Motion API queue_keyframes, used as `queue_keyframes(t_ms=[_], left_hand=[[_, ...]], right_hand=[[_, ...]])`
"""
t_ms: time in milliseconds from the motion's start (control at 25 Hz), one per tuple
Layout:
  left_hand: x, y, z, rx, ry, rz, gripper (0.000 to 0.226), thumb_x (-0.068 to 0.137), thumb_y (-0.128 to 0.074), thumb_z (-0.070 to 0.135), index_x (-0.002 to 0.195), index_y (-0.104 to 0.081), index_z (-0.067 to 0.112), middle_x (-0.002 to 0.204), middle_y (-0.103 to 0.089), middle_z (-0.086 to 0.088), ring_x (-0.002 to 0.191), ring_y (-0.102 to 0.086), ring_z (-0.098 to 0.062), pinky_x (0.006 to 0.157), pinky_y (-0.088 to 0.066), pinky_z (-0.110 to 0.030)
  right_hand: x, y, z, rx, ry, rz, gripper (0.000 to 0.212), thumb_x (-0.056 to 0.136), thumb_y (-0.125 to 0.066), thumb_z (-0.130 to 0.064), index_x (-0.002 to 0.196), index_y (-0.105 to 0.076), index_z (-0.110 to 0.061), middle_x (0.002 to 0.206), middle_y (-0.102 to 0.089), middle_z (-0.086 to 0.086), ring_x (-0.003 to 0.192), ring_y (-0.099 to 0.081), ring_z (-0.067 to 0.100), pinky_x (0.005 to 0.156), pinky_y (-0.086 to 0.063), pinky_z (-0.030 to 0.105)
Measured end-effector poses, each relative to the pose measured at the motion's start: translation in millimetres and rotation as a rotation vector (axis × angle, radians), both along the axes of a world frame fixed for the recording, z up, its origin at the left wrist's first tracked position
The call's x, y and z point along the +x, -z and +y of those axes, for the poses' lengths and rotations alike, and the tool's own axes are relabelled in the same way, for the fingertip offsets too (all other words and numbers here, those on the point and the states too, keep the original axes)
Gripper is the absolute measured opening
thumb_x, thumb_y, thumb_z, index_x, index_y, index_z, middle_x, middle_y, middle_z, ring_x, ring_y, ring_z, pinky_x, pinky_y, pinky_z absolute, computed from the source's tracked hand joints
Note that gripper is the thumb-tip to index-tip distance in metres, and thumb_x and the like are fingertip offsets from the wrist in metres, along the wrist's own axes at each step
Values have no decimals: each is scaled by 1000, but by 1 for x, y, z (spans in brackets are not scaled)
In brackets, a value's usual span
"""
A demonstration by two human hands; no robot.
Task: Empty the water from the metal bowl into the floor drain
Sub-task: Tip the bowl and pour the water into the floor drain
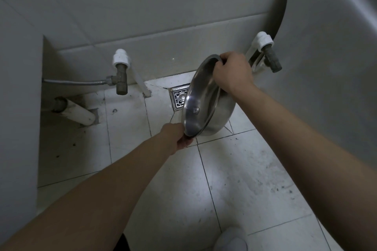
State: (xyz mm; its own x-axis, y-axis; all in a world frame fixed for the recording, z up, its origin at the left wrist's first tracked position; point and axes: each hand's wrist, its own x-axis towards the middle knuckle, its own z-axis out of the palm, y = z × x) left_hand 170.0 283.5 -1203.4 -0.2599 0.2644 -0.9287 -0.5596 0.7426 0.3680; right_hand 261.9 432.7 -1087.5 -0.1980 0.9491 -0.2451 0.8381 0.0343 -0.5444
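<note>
The shiny metal bowl (201, 100) is tipped steeply on its side above the floor, its open face turned left toward the square metal floor drain (178, 97). My right hand (232, 74) grips the bowl's upper rim. My left hand (179, 136) pinches the lower rim from below. The bowl hides the drain's right part. I see no water in the bowl's visible inner surface, and no stream is visible.
A white sink basin (326, 47) overhangs at the right. Two water valves (121, 73) (269, 55) stick out from the tiled wall, with a white pipe (75, 113) low at the left. A slippered foot (231, 240) stands on the stained floor tiles.
</note>
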Motion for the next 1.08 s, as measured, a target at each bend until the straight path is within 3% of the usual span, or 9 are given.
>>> queue_keyframes(t_ms=[160, 360, 640, 800, 960, 1080], left_hand=[[-8, -1, -3, -17, 47, 116, 15, 93, -63, -2, 104, -64, -11, 73, -66, -19, 54, -66, -24, 47, -60, -29], [-11, -3, -2, -2, 43, 173, 25, 89, -67, -6, 112, -60, -13, 81, -65, -20, 59, -67, -25, 48, -61, -29], [-19, 1, -2, 7, 93, 333, 14, 91, -65, -2, 100, -66, -12, 84, -70, -25, 60, -69, -29, 74, -64, -41], [-24, -4, -4, 38, 115, 428, 9, 92, -65, -1, 90, -65, -9, 86, -70, -26, 64, -70, -30, 68, -63, -39], [-26, -9, -7, 68, 130, 519, 23, 91, -64, -2, 68, -62, 0, 75, -70, -20, 68, -73, -31, 70, -64, -40], [-27, -11, -9, 95, 127, 559, 25, 90, -62, -5, 65, -63, 1, 73, -71, -19, 70, -74, -32, 72, -64, -46]], right_hand=[[11, 12, 5, -33, 59, 21, 31, 97, -50, -12, 117, -72, -4, 115, -70, 18, 103, -67, 34, 88, -58, 41], [20, 23, 8, -82, 132, 68, 28, 97, -53, -9, 118, -71, -6, 111, -71, 14, 100, -68, 32, 90, -60, 48], [35, 33, 10, -129, 209, 99, 27, 94, -53, -5, 115, -71, -9, 104, -68, 11, 95, -65, 29, 88, -59, 45], [44, 40, 4, -160, 223, 97, 28, 94, -52, -4, 115, -72, -8, 101, -69, 12, 84, -64, 25, 73, -57, 39], [58, 48, -3, -206, 270, 113, 29, 93, -52, -2, 114, -72, -6, 105, -71, 14, 92, -65, 31, 78, -56, 40], [68, 54, -8, -248, 277, 108, 30, 93, -51, 0, 114, -71, -7, 105, -71, 14, 95, -66, 33, 81, -58, 43]])
